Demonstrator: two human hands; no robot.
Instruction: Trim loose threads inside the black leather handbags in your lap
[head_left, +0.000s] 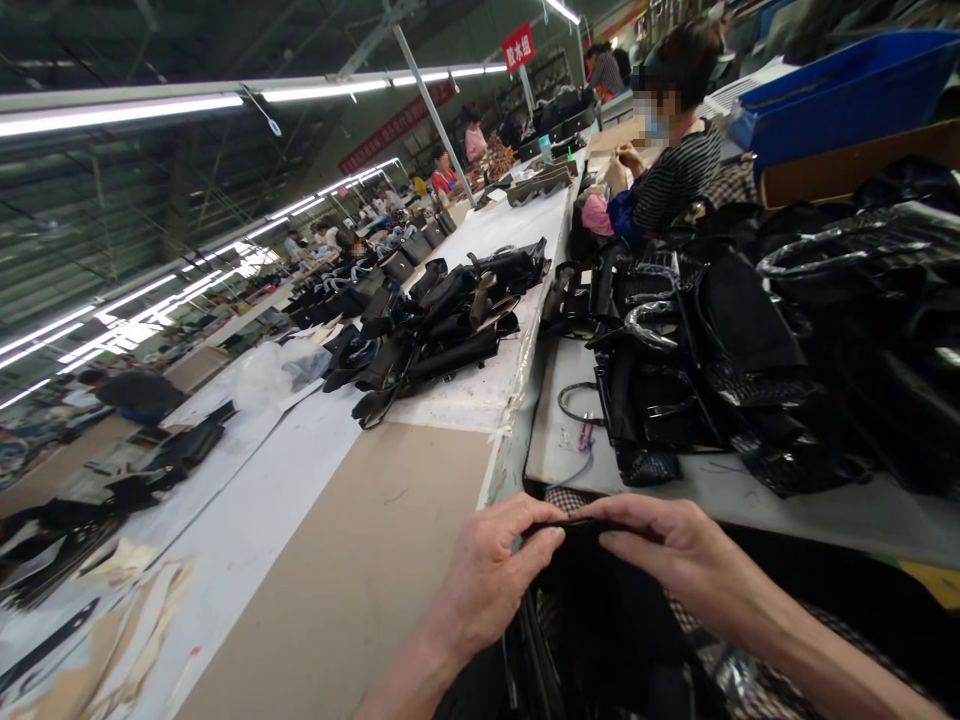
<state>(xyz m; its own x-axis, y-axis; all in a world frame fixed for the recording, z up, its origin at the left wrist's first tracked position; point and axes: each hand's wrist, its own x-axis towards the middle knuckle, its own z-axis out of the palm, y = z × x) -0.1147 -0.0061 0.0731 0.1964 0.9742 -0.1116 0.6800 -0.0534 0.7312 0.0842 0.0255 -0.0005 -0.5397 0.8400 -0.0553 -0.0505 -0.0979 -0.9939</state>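
Note:
Both my hands pinch the top edge of a black bag piece [592, 590] that hangs down toward my lap. My left hand [499, 560] has its thumb and index finger closed on the edge's left part. Close beside it, my right hand [675, 540] grips the same edge between thumb and fingers, the fingertips of the two hands nearly meeting. Checked cloth [566, 498] shows just behind the fingers. The lower part of the black piece merges with other dark material below, so its full shape is hidden.
A beige board [360, 570] covers the near table. Black bag pieces [442, 320] lie heaped beyond it. More black bags with wrapped handles [667, 370] pile up at right. A co-worker in a striped top [675, 170] sits ahead, near a blue bin [847, 95].

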